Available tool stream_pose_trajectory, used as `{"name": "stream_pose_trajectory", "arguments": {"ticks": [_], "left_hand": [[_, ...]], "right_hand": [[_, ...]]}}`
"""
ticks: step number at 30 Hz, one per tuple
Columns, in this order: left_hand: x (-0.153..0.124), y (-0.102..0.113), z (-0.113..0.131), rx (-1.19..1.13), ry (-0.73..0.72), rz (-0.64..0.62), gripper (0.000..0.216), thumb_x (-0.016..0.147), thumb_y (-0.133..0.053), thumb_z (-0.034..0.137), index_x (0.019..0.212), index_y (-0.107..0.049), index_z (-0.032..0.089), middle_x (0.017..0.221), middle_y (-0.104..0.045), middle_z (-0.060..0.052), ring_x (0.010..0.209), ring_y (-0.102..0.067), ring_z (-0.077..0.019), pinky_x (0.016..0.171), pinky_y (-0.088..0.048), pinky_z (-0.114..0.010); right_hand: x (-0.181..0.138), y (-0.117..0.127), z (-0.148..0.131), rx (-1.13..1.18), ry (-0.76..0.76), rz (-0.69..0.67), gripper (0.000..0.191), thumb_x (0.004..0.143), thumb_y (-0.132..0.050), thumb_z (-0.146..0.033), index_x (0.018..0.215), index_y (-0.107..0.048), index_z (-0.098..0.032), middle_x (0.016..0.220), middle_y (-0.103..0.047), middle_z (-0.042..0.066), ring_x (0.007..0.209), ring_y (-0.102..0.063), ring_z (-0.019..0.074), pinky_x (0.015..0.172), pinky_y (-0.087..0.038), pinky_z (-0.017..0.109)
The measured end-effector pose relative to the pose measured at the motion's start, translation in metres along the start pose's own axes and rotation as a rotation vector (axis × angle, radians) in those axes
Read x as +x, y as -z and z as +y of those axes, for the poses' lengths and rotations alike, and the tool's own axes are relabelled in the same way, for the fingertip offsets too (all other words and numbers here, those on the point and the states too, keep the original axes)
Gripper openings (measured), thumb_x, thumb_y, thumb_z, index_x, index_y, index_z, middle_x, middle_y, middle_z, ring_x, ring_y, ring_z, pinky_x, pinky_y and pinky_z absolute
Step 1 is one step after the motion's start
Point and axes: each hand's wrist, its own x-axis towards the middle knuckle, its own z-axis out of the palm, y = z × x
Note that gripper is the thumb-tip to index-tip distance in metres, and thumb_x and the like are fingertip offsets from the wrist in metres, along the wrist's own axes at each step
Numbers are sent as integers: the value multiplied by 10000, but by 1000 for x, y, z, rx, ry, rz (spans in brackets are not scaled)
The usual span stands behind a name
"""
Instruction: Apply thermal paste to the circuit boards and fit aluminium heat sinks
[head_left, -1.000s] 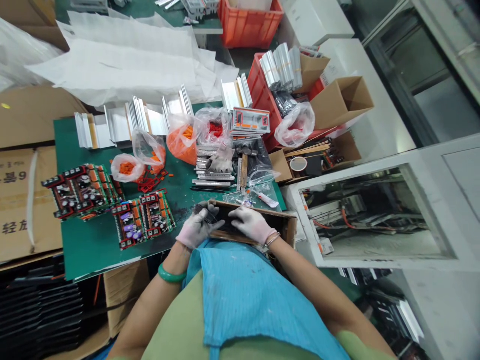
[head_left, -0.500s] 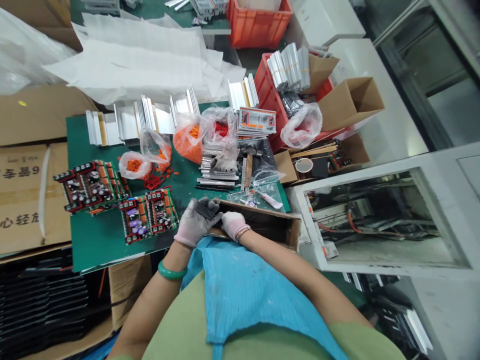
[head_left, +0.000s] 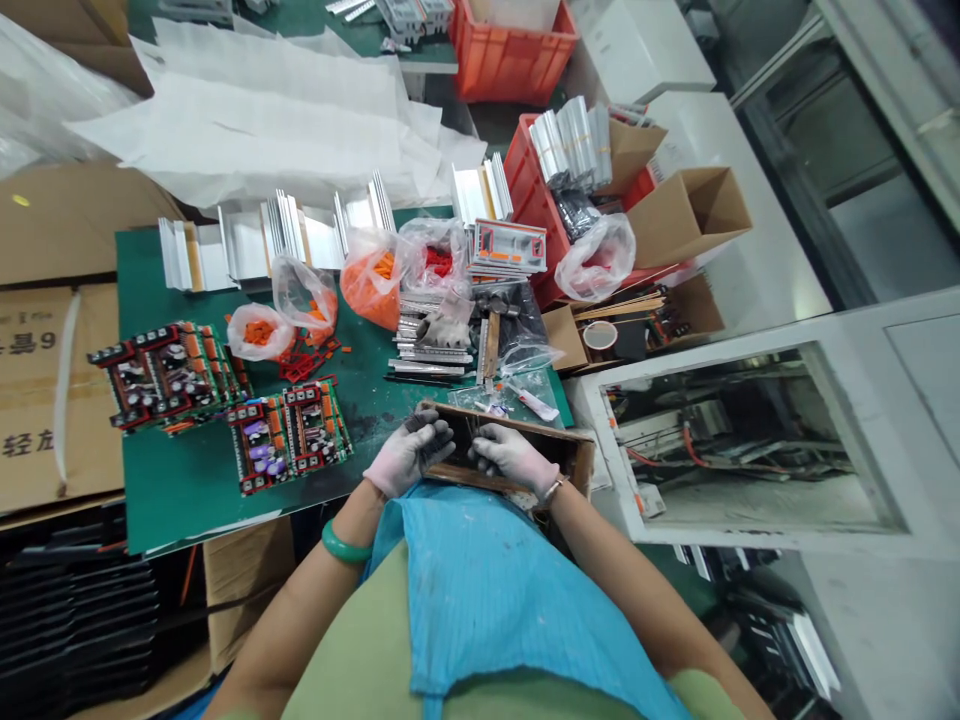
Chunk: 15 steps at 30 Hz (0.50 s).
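Note:
My left hand, in a pale glove with a dark palm, is at the left end of a narrow wooden box. Its fingers are apart and loosely curled, and I see nothing in them. Over the middle of the box, my gloved right hand has its fingers pinched on thin dark strips, which are small and partly hidden by the fingers. The box's inside is dark, so its contents are hard to make out.
Assembled circuit boards lie left on the green table. Bags of orange parts, metal strips and a hammer lie beyond the box. A white-framed machine window stands right, near red crates.
The bundle of dark strips that lay across my left palm no longer shows there. My right hand has drawn back to the right, with thin strips now showing at its fingertips.

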Motion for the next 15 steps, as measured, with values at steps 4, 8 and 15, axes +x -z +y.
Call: {"name": "stream_pose_trajectory", "arguments": {"ticks": [4,8,15], "left_hand": [[7,1,-16,70,69,-41,271,755,-733,78,978,-594,146,902,-681,-77,840,-673,-213,808,-559,-387],[8,-4,-27,119,136,-139,368,698,-806,141,1008,-609,116,970,-674,-123,875,-664,-235,829,-536,-375],[7,-12,-36,180,170,-244,528,598,-896,313,1011,-623,131,984,-662,-116,840,-651,-231,762,-525,-333]], "right_hand": [[-19,-1,-2,444,21,42,275,844,-549,-398,958,-528,-149,889,-658,68,639,-604,98,516,-474,188],[-31,-3,-11,549,-31,103,319,757,-654,-411,905,-597,-134,663,-611,3,518,-538,85,449,-423,176],[-36,-1,-19,402,-114,219,281,770,-640,-383,869,-655,-121,606,-613,-2,434,-506,89,382,-387,182]]}}
